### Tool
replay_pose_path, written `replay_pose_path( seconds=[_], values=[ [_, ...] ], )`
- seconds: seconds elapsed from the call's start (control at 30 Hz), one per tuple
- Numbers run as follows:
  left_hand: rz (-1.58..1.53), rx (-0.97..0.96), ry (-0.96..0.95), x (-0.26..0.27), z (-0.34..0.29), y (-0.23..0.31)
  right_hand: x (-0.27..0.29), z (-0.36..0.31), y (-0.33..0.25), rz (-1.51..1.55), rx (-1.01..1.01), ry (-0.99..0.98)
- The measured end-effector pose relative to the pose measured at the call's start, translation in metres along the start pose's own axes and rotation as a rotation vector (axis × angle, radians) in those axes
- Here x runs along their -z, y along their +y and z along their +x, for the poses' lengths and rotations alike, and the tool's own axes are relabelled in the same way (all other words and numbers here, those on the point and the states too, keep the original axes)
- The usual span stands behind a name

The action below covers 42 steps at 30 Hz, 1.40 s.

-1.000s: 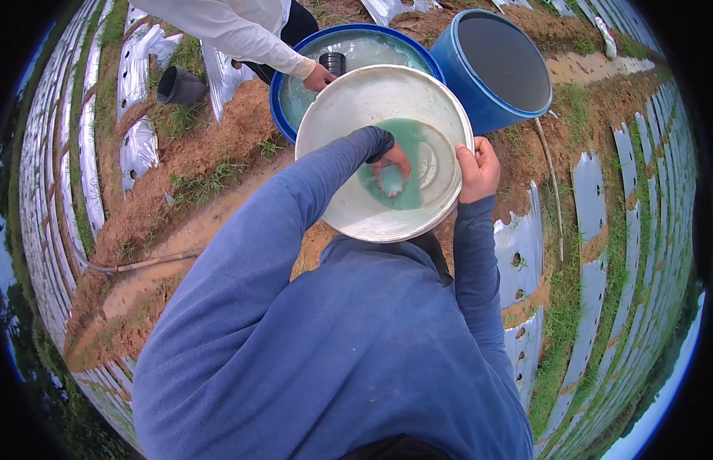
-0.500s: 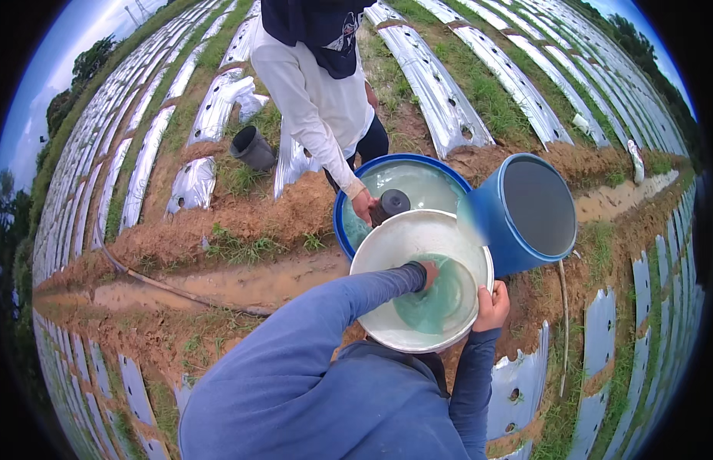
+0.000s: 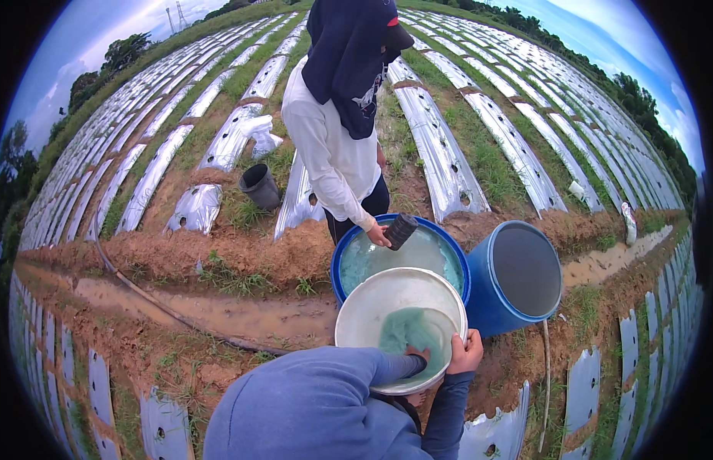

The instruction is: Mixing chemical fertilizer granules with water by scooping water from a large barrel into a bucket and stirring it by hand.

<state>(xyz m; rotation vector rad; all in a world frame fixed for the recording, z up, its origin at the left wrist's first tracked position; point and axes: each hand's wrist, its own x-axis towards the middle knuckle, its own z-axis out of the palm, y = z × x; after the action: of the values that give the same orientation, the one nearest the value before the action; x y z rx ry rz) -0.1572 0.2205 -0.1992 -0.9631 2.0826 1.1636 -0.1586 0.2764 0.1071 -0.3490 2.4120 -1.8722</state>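
Observation:
A white bucket (image 3: 364,318), tilted toward me, holds cloudy blue-green liquid (image 3: 406,328). My right hand (image 3: 465,353) grips its right rim, fingers wrapped over the edge. My left hand (image 3: 418,353) reaches inside and dips into the liquid; its fingers are mostly hidden. Beyond the bucket, and partly covered by it, stands a blue drum (image 3: 355,268) with pale cloudy liquid. Across from me, a person in a white long-sleeved top holds a dark ribbed cup (image 3: 401,231) over that drum.
A second blue drum (image 3: 487,287) with a dark grey top stands at the right. A muddy water-filled furrow (image 3: 195,307) with a hose (image 3: 134,287) runs across. A dark pot (image 3: 260,186) sits on the far bank by rows of silver plastic mulch (image 3: 429,153).
The other person's cup has risen from low over the drum and is now tilted. My left hand has moved lower and nearer in the bucket. The view has tipped upward.

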Motion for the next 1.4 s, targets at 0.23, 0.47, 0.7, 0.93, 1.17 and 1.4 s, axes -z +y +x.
replay_pose_path(
  seconds=[0.23,0.47,0.7,0.93,1.17,1.4],
  values=[
    [-0.128,-0.339,-0.395,0.051,-0.008,0.039,0.002,-0.002,0.021,0.105,-0.034,0.066],
    [0.887,-0.883,0.293,0.124,-0.049,0.014,0.002,-0.004,0.019,0.117,-0.039,0.113],
    [0.196,0.093,0.167,0.047,-0.067,0.019,0.008,0.0,0.025,0.096,-0.048,0.096],
    [-0.281,-0.207,-0.254,-0.004,-0.01,0.062,0.002,-0.007,0.008,0.064,-0.037,0.032],
    [-0.1,-0.63,-0.013,0.026,0.0,0.035,0.006,-0.002,0.02,0.086,-0.019,0.096],
    [0.508,-0.499,0.044,0.092,-0.031,-0.009,0.012,-0.011,-0.024,-0.101,0.011,0.058]
  ],
)
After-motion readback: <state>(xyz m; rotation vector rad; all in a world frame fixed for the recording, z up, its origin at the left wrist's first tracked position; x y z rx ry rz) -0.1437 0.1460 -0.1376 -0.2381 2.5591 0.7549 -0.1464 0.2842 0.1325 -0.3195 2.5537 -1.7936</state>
